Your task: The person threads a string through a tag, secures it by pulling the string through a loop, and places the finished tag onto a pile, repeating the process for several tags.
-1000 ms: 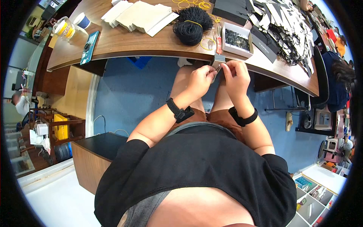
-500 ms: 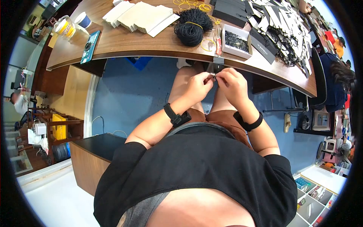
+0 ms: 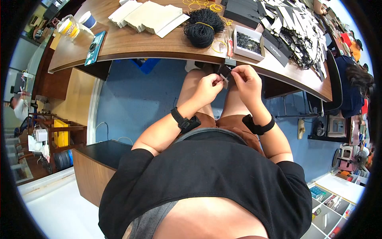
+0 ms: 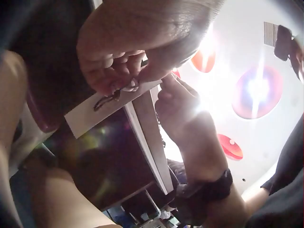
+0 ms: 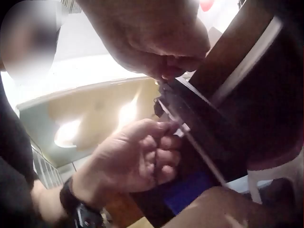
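Between the two hands is a long, narrow hang tag [image 3: 225, 71], its dark face toward the head camera and its white face [image 4: 85, 115] in the left wrist view. My left hand [image 3: 209, 88] pinches the tag near its middle with thumb and fingers. A loop of black cord [image 4: 105, 101] and a small pale bit show at those fingertips. Higher up, my right hand [image 3: 248, 81] pinches at the tag's far end. Dark cord [image 5: 159, 104] hangs right below the right fingertips. Whether they grip card or cord there, I cannot tell.
On the wooden table [image 3: 159, 47] lie a bundle of black cord [image 3: 201, 34], a white box [image 3: 249, 44] of small black pieces, a red-handled tool [image 3: 230, 47], stacked pale cards [image 3: 147, 18], a heap of tags [image 3: 296, 30] and a phone [image 3: 95, 47]. A cup [image 3: 86, 20] stands left.
The hands were close together half a second ago; the right hand has since moved up and away from the left. More of the tag's dark face now shows between them.
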